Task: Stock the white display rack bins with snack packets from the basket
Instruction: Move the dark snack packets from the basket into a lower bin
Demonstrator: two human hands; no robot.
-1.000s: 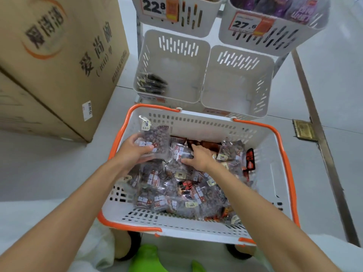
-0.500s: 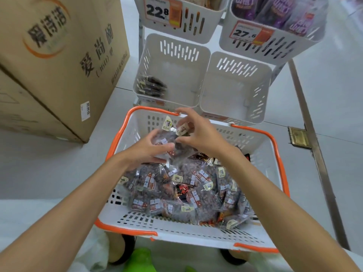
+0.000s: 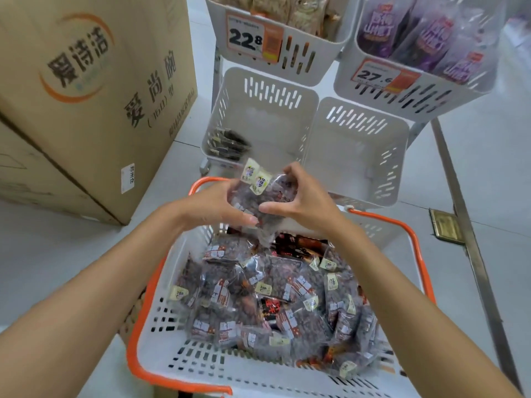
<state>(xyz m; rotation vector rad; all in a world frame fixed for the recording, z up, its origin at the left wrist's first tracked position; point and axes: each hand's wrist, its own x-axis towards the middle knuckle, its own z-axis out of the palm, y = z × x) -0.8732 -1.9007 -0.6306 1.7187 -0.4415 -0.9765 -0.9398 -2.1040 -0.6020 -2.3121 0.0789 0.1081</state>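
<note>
A: Fingers (image 3: 293, 173) of the left hand (image 3: 212, 208) and right hand (image 3: 304, 202) are curled round a little bunch of snack packets (image 3: 267, 193), up over the basket's (image 3: 207, 366) far edge, just short of the lower rack bins (image 3: 267, 124).

B: That film looks slippery tbh. With a loose grip, one could slide out and drop between the basket and the rack.

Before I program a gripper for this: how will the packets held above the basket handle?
Probably floppy: the packets sag below the left hand and right hand. Likely light, since fingertips alone hold them. The glossy film may be slippery.
</note>
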